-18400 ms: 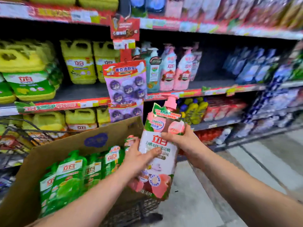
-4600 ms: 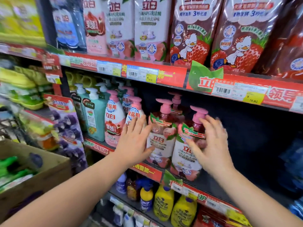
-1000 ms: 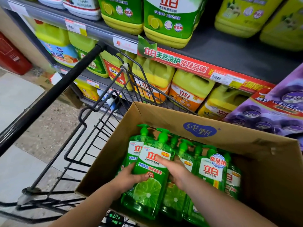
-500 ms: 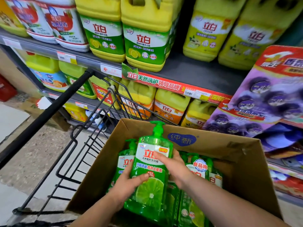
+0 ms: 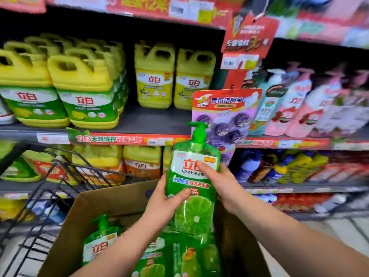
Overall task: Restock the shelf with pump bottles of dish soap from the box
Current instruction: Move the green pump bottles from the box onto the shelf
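Note:
I hold a green pump bottle of lime dish soap (image 5: 192, 214) upright above the cardboard box (image 5: 79, 222). My left hand (image 5: 162, 202) grips its lower left side, thumb across the label. My right hand (image 5: 221, 182) grips its right side, thumb on the white label. More green pump bottles (image 5: 99, 244) stand inside the box. Pink and teal pump bottles (image 5: 295, 108) line the shelf (image 5: 289, 142) at the right, blurred.
The box sits in a black wire cart (image 5: 46, 180). Yellow jugs (image 5: 83, 88) fill the left shelves. A purple hanging pack strip (image 5: 223, 114) dangles just behind the held bottle. Blue and yellow bottles (image 5: 279, 166) stand on a lower right shelf.
Both hands have lifted the green bottle up out of the box to about shelf-edge height. My view has swung up and to the right toward the pump-bottle shelf.

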Tool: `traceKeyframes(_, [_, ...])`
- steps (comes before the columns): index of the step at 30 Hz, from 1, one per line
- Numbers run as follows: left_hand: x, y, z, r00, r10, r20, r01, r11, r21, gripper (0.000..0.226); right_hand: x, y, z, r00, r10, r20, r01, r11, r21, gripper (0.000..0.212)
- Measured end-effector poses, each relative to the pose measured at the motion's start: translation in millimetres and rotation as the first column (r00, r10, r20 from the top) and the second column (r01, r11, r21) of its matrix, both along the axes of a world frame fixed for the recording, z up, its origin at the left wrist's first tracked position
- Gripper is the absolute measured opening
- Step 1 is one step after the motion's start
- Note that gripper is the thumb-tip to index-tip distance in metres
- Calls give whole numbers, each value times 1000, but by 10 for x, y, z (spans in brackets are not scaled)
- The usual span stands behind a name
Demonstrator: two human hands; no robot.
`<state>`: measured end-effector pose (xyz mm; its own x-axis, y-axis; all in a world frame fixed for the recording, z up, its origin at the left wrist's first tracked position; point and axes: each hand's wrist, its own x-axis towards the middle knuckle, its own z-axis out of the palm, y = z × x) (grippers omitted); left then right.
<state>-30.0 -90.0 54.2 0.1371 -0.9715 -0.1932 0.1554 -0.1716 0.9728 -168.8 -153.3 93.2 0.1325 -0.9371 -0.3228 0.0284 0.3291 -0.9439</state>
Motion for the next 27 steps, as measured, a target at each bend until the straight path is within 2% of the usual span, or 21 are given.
traceKeyframes(4, [-496, -215, 135, 995, -100, -17, 99, 993, -59, 40, -551, -46, 167, 993, -113, 24, 114, 992, -60, 40])
traceKeyframes(7, [-948, -313, 238, 986, -167, -16, 165, 982, -93, 44, -1044, -56, 227, 983, -173, 56, 178, 980, -90, 23])
traceKeyframes(11, [-1463, -427, 278, 976, -217, 14, 217, 969, -116, 43, -1589, -62, 299, 976, -210, 52, 215, 970, -117, 29])
traceKeyframes(14, [-2021, -523, 335, 967, -252, 32, 254, 960, -120, 43, -2177, -109, 338, 964, -256, 69, 263, 955, -134, 19])
traceKeyframes(18, [-2860, -657, 448, 952, -305, 40, 307, 943, -129, 48, -3032, -169, 403, 941, -331, 69, 337, 935, -115, 39])
traceKeyframes(21, [-3449, -724, 547, 942, -328, 74, 336, 932, -137, 69, -3633, -218, 475, 936, -349, 45, 352, 924, -152, 50])
traceKeyframes(27, [-4487, -856, 609, 921, -383, 65, 388, 900, -198, 51, -4634, -218, 633, 904, -425, 42, 423, 880, -215, 52])
